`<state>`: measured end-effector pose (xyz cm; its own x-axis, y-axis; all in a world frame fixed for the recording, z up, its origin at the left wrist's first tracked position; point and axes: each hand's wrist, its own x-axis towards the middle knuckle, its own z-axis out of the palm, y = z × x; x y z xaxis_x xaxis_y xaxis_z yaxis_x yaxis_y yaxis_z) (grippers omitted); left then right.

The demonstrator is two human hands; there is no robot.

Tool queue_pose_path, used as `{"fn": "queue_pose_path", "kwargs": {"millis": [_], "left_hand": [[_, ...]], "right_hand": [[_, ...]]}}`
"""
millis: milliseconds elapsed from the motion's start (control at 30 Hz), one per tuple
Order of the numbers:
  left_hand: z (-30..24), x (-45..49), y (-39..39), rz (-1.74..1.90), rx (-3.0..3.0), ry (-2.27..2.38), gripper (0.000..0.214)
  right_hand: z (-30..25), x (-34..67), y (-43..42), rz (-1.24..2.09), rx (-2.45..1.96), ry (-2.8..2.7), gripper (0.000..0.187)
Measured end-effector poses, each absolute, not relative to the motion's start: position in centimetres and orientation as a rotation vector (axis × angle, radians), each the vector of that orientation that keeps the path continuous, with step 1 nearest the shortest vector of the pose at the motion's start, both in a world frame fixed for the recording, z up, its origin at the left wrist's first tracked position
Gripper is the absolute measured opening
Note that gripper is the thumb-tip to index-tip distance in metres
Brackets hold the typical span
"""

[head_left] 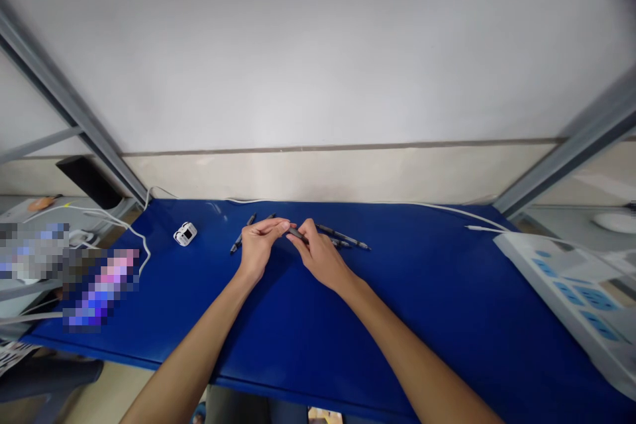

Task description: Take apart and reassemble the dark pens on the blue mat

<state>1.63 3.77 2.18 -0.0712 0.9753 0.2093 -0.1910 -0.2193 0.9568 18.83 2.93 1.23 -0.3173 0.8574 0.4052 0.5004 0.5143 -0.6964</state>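
Over the blue table [199, 318], both hands meet around a short dark pen barrel [299, 234]. My left hand [258, 245] is closed, its thumb and fingertips pinching the left end of the barrel. From the other side, my right hand [322, 256] grips it with thumb and curled fingers. Part of the barrel is covered by the fingers, so its full length cannot be made out. A dark pen [242, 234] lies on the table just left of my left hand. Beyond my right hand are several more pens or pen parts, among them a long clear-and-black one [345, 236].
A small white device [185, 234] with a dark screen sits at the left. Farther left is a blurred-out, brightly lit object [102, 291] near a white cable [145, 245]. A white-and-blue box [571, 298] stands at the right. Metal posts [561, 152] rise at the table's ends.
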Motion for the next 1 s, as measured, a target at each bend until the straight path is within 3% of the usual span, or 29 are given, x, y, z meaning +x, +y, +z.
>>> {"fn": "queue_pose_path", "kwargs": {"millis": [433,700,1000], "left_hand": [[2.9,2.1,3.4,1.232,1.248,0.673,0.035],[3.0,2.0,3.0,1.363,1.247,0.874,0.024],[3.0,2.6,2.6,1.438,1.220,0.911,0.023]], "right_hand": [[1.2,19.1,3.2,0.758,-1.010,-1.856,0.021],[0.9,18.5,3.2,0.739,-1.086,-1.879,0.014],[0.5,18.6,3.3,0.666,-1.126,-1.905,0.020]]}}
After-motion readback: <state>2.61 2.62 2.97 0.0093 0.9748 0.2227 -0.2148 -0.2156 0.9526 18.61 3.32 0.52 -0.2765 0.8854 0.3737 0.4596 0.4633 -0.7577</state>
